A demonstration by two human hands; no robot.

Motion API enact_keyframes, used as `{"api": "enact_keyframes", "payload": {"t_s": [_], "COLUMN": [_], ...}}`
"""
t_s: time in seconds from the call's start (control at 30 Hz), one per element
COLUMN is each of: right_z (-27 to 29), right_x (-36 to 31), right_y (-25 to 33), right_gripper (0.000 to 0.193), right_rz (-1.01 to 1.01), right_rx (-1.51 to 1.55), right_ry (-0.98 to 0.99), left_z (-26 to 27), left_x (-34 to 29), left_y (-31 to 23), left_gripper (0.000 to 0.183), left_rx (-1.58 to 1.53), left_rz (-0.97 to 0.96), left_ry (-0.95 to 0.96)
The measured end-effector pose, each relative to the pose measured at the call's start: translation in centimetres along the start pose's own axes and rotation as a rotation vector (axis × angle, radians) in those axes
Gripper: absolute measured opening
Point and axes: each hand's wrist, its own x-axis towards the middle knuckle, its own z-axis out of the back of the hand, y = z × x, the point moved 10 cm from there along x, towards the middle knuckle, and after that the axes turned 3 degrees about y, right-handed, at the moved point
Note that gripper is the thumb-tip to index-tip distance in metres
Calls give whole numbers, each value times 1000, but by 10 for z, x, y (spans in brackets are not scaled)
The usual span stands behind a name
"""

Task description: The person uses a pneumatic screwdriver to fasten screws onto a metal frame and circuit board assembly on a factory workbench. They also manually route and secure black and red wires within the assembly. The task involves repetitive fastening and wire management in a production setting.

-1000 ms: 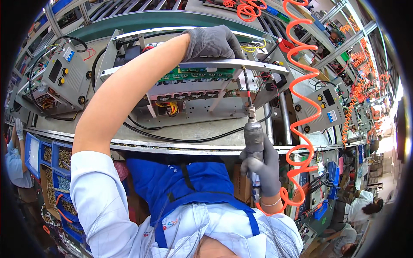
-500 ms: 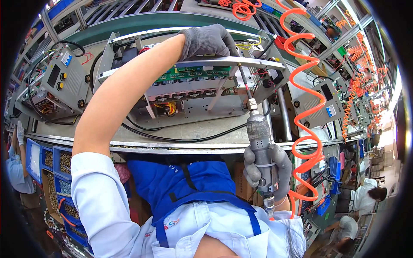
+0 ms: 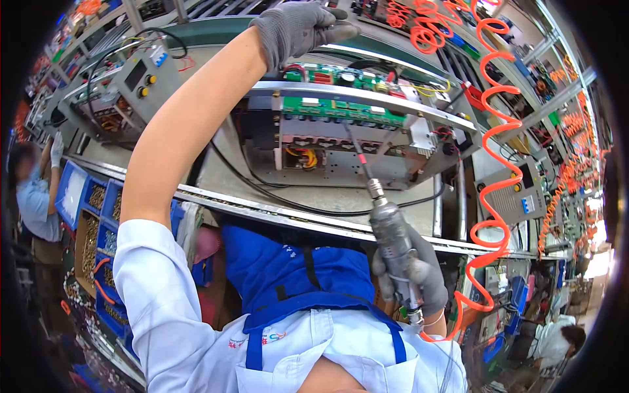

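My right hand (image 3: 422,268), in a grey glove, is wrapped round a grey pneumatic screwdriver (image 3: 392,229) with an orange coiled air hose at its rear end. The driver's long bit (image 3: 362,157) points away from me, its tip in front of an open metal equipment chassis (image 3: 341,175). Whether the tip touches anything I cannot tell. Inside the chassis sit green circuit boards (image 3: 334,110), behind a pale metal rail (image 3: 373,99) along the near top. My left hand (image 3: 295,33), also gloved, is raised over the chassis's far left side, fingers stretched out and holding nothing.
The orange coiled hose (image 3: 495,167) hangs at the right. A black cable (image 3: 295,204) lies along the bench. Grey control panels stand left (image 3: 141,82) and right (image 3: 511,187). Blue bins of screws (image 3: 98,216) are at lower left. A co-worker (image 3: 36,196) is at far left.
My left hand has lifted off the rail, its fingers straightening. The screwdriver bit has come away from the rail and swung left. The whole view has shifted.
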Motion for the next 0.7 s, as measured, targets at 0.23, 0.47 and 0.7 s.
{"api": "enact_keyframes", "payload": {"t_s": [0.23,0.47,0.7], "right_z": [-53,-67,-76], "right_x": [45,58,55], "right_y": [0,-2,-4], "right_gripper": [89,87,87], "right_rz": [-39,-37,-22], "right_rx": [-90,-119,-85], "right_ry": [189,150,91], "left_z": [-1,-6,4], "left_x": [-77,-91,-91], "left_y": [-35,-47,-20], "left_gripper": [29,27,27], "left_rx": [297,1202,1501], "left_rz": [44,-85,-72], "left_ry": [-159,116,289]}}
